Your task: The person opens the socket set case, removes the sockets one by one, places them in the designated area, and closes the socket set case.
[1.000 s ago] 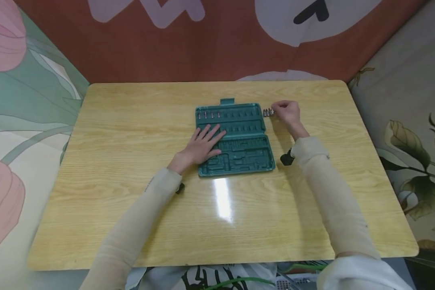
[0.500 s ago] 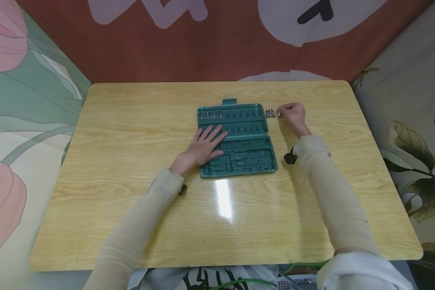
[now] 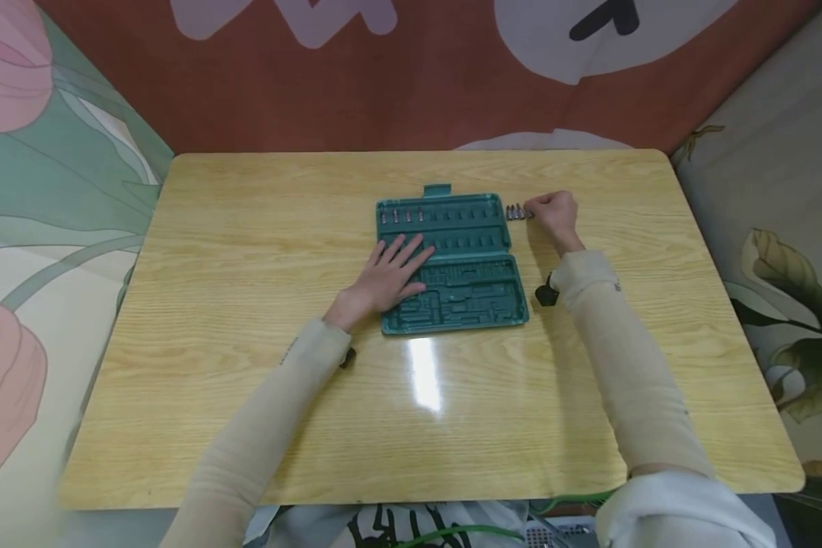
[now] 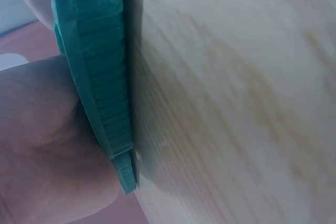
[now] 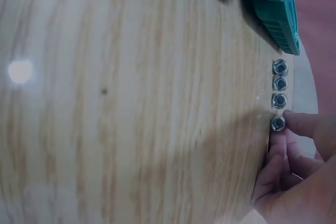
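A green plastic tool case [image 3: 479,294] lies unfolded on the table, with several small metal socket bits [image 3: 409,216] standing in its upper left slots. Flat across the case's left side rests my left hand [image 3: 383,278], its fingers spread. To the right of the case, three socket bits [image 5: 280,83] stand side by side in a row on the table. My right hand [image 3: 555,215] pinches a further socket bit [image 5: 278,124] between thumb and finger, at the row's right end with a narrow gap. Its square socket end faces the right wrist camera.
The wooden table [image 3: 246,228] extends around the case on all sides. A red wall hanging [image 3: 383,106] borders its far edge. A green cable [image 3: 452,530] runs below the near edge, close to the person's shirt.
The right hand first shifted right along the row, then brought its socket bit back closer to the other three. The left hand stays on the case. The head view has shifted slightly.
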Demonstrator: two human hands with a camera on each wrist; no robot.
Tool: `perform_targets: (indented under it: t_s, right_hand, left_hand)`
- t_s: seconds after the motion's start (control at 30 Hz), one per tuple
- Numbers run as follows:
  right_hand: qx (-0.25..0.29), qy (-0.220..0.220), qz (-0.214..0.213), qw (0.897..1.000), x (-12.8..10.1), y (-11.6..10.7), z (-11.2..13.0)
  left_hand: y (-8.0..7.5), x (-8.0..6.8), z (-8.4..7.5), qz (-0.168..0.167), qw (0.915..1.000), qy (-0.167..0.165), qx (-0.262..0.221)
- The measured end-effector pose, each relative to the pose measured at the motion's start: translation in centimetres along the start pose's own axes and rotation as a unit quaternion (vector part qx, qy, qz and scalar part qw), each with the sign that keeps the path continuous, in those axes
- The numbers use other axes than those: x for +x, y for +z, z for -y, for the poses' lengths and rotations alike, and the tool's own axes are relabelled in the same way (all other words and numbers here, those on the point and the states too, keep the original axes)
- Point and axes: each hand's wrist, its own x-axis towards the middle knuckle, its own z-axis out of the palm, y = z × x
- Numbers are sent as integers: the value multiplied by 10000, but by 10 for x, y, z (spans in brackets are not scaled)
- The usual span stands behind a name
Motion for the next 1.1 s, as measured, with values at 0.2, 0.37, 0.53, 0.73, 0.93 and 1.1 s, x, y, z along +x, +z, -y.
perform_targets:
  t_s: [0.2, 0.37, 0.53, 0.73, 0.93, 1.1]
  right_hand:
    - [-123, 53, 103, 9999, 1, 2, -1]
    - [-72, -16, 100, 9999, 2, 1, -3]
    - [-61, -173, 19, 9998, 2, -1, -4]
    - [-214, -258, -106, 9994, 2, 0, -6]
    - [-224, -253, -181, 9993, 0, 2, -5]
    - [-196, -196, -175, 9995, 0, 1, -4]
  left_hand:
    - [-4, -2, -3, 2, 10000, -10, 57]
    - [2, 2, 1, 47, 10000, 10, -41]
    - [5, 3, 4, 58, 9999, 5, -141]
    - [5, 3, 2, 49, 9999, 25, -106]
    - [0, -1, -1, 38, 10000, -11, 28]
    - [-3, -3, -4, -44, 9999, 1, 137]
